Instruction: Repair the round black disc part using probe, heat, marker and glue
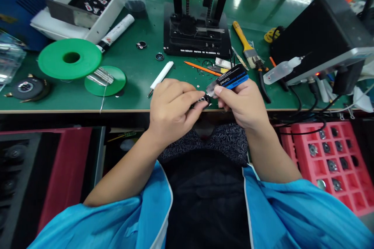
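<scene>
The black stand (197, 44) sits on the green counter (137, 76), and both hands work on its near side, toward the person. The left hand (173, 105) has its grip clamped on a small black round part (207, 100), pinched between thumb and fingers, directly nearer than the stand. The right hand (247, 101), nearer and to the right of the stand, has its grip clamped on a tool labelled "Curved" (234, 77) in black and blue. The tool's silvery end points at the part; whether they touch, I cannot tell.

Just left of the stand lie two loose round pieces (159, 56); nearer than it, a white pen-like tool (162, 74) and an orange stick (201, 67). Farther left of it are a large green spool (51, 59) and a smaller spool (118, 81) wound with silvery wire. Right of the stand come a yellow-handled brush (242, 39), pliers (261, 79) and a dark box-shaped device (312, 33). Nearer and well right of it, below the counter's edge, a pink compartment tray (318, 168) holds round metal parts.
</scene>
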Demonstrator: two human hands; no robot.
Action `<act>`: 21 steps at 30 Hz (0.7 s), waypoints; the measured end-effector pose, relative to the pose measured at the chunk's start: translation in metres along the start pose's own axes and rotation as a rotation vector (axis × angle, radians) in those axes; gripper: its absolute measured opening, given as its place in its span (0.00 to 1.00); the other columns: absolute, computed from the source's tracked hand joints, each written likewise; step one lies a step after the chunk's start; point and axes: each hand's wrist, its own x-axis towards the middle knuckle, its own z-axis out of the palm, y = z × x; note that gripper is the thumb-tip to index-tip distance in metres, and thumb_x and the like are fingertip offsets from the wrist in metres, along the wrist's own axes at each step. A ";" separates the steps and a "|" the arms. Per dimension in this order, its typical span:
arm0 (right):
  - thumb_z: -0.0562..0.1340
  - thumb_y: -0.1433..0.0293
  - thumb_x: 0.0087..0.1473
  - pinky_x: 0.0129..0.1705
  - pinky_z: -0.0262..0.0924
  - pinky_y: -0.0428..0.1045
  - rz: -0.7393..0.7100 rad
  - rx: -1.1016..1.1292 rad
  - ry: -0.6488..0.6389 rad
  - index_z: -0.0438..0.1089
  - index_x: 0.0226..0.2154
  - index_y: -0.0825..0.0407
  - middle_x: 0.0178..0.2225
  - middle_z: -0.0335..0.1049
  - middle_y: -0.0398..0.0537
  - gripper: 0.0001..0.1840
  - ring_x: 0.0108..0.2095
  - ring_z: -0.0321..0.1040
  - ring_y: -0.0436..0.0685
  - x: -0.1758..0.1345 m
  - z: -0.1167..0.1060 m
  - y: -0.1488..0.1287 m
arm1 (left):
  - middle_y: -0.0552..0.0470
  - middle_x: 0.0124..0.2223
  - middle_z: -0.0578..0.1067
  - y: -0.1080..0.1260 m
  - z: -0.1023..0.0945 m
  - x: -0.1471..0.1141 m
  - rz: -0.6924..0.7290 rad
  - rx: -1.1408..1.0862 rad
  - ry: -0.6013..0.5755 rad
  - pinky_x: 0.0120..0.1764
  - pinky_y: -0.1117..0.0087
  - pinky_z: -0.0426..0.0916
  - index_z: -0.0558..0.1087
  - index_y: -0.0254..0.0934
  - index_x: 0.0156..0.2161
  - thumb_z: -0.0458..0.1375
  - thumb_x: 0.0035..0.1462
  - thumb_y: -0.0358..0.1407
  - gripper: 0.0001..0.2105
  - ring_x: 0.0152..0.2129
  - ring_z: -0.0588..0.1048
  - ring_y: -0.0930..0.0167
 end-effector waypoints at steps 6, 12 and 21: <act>0.76 0.55 0.62 0.23 0.58 0.46 0.036 -0.027 0.008 0.80 0.37 0.49 0.25 0.76 0.41 0.15 0.23 0.68 0.49 0.002 -0.001 -0.001 | 0.43 0.50 0.88 -0.012 -0.016 0.003 -0.082 0.026 -0.174 0.47 0.47 0.74 0.83 0.45 0.56 0.74 0.70 0.52 0.18 0.44 0.84 0.52; 0.76 0.60 0.58 0.25 0.57 0.48 0.058 -0.105 0.001 0.78 0.33 0.48 0.23 0.74 0.40 0.12 0.23 0.66 0.50 0.002 -0.003 -0.009 | 0.39 0.51 0.88 -0.010 -0.015 0.002 -0.095 0.041 -0.248 0.48 0.44 0.76 0.83 0.43 0.56 0.71 0.71 0.57 0.22 0.46 0.84 0.49; 0.70 0.63 0.56 0.34 0.56 0.52 0.001 -0.336 -0.040 0.72 0.27 0.48 0.27 0.71 0.40 0.11 0.31 0.65 0.52 0.006 -0.004 -0.020 | 0.40 0.51 0.86 -0.008 -0.017 0.002 -0.130 0.080 -0.331 0.48 0.41 0.75 0.82 0.45 0.55 0.72 0.68 0.58 0.22 0.47 0.82 0.46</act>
